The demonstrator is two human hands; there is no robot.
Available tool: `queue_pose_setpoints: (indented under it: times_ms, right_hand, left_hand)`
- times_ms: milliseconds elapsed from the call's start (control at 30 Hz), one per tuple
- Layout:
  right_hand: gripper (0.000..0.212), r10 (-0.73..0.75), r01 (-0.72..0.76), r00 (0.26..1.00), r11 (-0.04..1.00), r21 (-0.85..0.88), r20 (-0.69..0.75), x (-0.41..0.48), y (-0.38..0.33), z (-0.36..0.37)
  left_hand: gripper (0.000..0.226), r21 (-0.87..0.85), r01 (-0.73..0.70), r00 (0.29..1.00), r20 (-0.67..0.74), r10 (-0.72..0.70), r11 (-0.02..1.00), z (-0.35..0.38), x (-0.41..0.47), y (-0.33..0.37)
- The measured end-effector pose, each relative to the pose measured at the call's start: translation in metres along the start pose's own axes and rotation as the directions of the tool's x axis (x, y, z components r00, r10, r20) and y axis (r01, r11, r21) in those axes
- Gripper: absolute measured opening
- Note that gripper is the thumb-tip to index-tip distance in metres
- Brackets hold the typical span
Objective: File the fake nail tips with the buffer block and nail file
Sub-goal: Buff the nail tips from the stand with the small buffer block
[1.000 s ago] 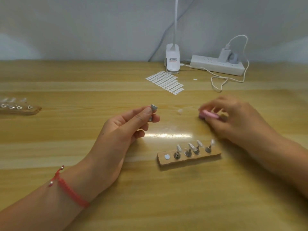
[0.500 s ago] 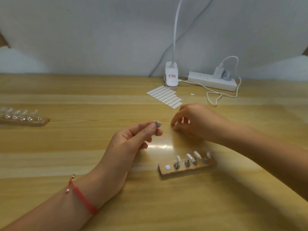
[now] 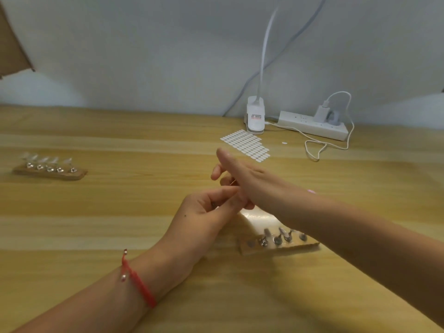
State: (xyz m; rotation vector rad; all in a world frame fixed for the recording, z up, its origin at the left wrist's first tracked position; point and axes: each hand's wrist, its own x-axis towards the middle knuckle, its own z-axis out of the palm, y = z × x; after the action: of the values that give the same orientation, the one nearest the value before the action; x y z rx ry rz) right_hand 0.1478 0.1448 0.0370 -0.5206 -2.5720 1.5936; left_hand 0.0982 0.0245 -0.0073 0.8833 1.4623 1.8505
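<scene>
- Wooden holder [image 3: 308, 245] of nail tips [image 3: 281, 232] lies on the table, partly under the right forearm
- Left hand [image 3: 204, 217] pinches a small, mostly hidden piece
- Right hand [image 3: 242, 174] crosses above it, index outstretched; whether it holds anything is unclear

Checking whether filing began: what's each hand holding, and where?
The left hand pinches a small item at its fingertips, mostly hidden, so which part is unclear. The right hand crosses above, fingers mostly straight; any hold cannot be told.
</scene>
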Motion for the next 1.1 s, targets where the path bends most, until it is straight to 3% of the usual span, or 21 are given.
queue_pose_setpoints:
  times_ms: [200,333,467,533,600,633,700,800,967,1033,1100]
  right_hand:
    - [0.047,-0.035,0.035,0.999,0.999,0.001,0.035,0.006,0.006,0.01]
    - [0.057,-0.019,0.023,0.996,0.999,-0.045,0.091,0.005,-0.001,-0.004]
    - [0.05,-0.083,0.091,0.995,0.984,0.153,-0.054,0.007,-0.017,-0.056]
    - [0.029,-0.153,0.131,0.973,0.982,-0.134,-0.172,0.006,-0.007,-0.076]
    - [0.013,-0.174,0.052,0.964,0.864,-0.5,-0.2,0.008,0.014,-0.083]
    - [0.014,-0.139,0.006,0.974,0.807,-0.591,-0.18,0.009,0.026,-0.081]
    - [0.019,-0.063,-0.042,0.988,0.767,-0.64,-0.139,0.01,0.044,-0.073]
    - [0.011,-0.13,-0.012,0.982,0.686,-0.727,-0.139,0.016,0.056,-0.068]
    - [0.013,-0.181,0.056,0.98,0.651,-0.757,-0.083,0.025,0.056,-0.072]
    - [0.015,-0.213,0.061,0.971,0.664,-0.745,-0.111,0.022,0.054,-0.073]
    - [0.016,-0.268,0.088,0.942,0.778,-0.622,-0.202,0.015,0.05,-0.069]
  left_hand:
    - [0.032,0.004,0.047,0.999,-0.011,-0.047,0.999,-0.003,-0.001,-0.005]
    - [0.026,0.028,0.028,1.0,0.003,-0.028,0.999,-0.002,-0.001,0.0]
    - [0.027,0.008,0.033,0.994,-0.108,-0.032,0.999,-0.005,0.006,-0.001]
    - [0.029,-0.009,0.028,0.991,-0.127,-0.029,1.0,-0.005,0.007,-0.003]
    - [0.028,-0.003,0.024,0.993,-0.119,-0.025,1.0,-0.005,0.007,-0.004]
    - [0.028,0.001,0.026,0.993,-0.116,-0.025,1.0,-0.005,0.007,-0.005]
    - [0.028,-0.004,0.031,0.993,-0.115,-0.032,0.999,-0.006,0.008,-0.005]
    - [0.029,-0.011,0.041,0.992,-0.118,-0.042,0.999,-0.006,0.009,-0.005]
    - [0.033,-0.011,0.046,0.991,-0.122,-0.047,0.999,-0.007,0.008,-0.006]
    - [0.034,-0.011,0.043,0.99,-0.131,-0.044,0.999,-0.007,0.007,-0.006]
    - [0.031,-0.005,0.023,0.987,-0.159,-0.023,1.0,-0.006,0.006,-0.005]
